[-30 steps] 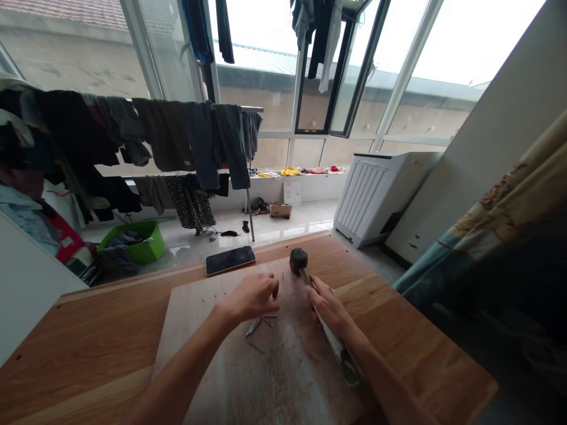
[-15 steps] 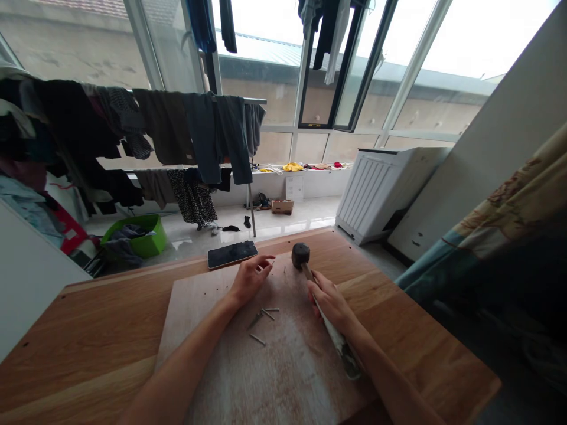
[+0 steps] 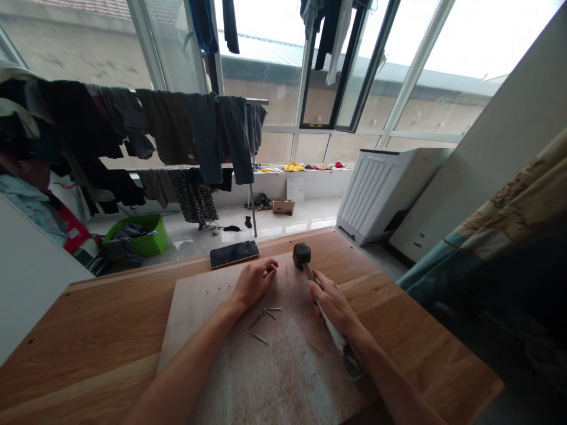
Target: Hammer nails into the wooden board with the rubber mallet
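This looks like a home, in a bright glazed room such as an enclosed balcony. Beyond the wooden table point(image 3: 88, 336), tall windows point(image 3: 266, 77) fill the wall, one casement point(image 3: 361, 77) open. Past the table's far left edge stands a drying rack point(image 3: 262, 102) loaded with clothes point(image 3: 166, 127); more garments point(image 3: 325, 38) hang high beyond the table. A green tub point(image 3: 157, 239) holding cloth sits on the glossy floor point(image 3: 195, 239) beyond the table's left part, with shoes point(image 3: 264, 202) and a small box point(image 3: 283, 206) beyond its middle. Off the table's far right corner stands a white ribbed unit point(image 3: 367, 195); a flowered curtain point(image 3: 500, 218) hangs along the table's right side.
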Demonstrator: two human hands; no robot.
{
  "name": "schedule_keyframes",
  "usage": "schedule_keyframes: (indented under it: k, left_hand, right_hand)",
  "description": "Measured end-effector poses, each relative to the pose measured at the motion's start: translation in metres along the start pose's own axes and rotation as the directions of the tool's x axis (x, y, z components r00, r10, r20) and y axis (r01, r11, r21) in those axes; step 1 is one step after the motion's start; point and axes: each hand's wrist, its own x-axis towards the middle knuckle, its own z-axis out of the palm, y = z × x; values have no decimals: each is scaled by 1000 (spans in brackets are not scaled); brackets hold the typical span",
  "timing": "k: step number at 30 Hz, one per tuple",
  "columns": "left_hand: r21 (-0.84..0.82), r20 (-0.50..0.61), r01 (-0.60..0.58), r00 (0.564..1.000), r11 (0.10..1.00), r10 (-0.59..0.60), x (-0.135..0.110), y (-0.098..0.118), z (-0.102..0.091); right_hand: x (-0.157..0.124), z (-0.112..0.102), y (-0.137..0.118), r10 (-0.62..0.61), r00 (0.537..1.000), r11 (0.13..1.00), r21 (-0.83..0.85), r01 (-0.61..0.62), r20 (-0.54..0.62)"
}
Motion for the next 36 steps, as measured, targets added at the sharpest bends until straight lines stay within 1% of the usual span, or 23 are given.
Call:
schedule_keyframes:
  k: [2, 5, 8, 10, 15, 19, 24, 28, 36]
  left_hand:
    - [16, 0, -11, 1000, 1000, 11, 0, 1, 0]
    - [22, -13, -5, 1000, 1000, 6, 0, 1, 0]
    - [2, -18, 21, 1000, 1000, -21, 0, 0, 1]
    - [-18, -15, 34, 999, 999, -35, 1, 0, 2]
    - [-42, -12, 32, 999, 999, -32, 2, 0, 2]
    - [-29, -31, 24, 999, 999, -25, 2, -1, 2]
    - [-40, -22, 26, 999, 999, -26, 2, -1, 2]
    - [-42, -21, 21, 1000, 999, -22, 1, -1, 2]
    - [-23, -32, 21, 999, 1000, -22, 1, -1, 2]
  right_hand:
    - [-2, 1, -2, -15, 1000, 999, 47, 15, 1]
    - [-9, 4, -9, -52, 998, 981, 186, 47, 23]
    - [-17, 9, -17, -70, 994, 948, 317, 40, 84]
    - [-21, 13, -20, -76, 989, 938, 347, 26, 131]
    - [-22, 19, -17, -123, 973, 955, 290, 63, 194]
    - [-20, 20, -12, -104, 967, 962, 271, 39, 232]
    - [-21, 20, -14, -111, 975, 953, 300, 50, 191]
    - [-21, 18, -16, -91, 973, 967, 252, 35, 214]
    - [-22, 22, -15, -93, 967, 961, 275, 25, 238]
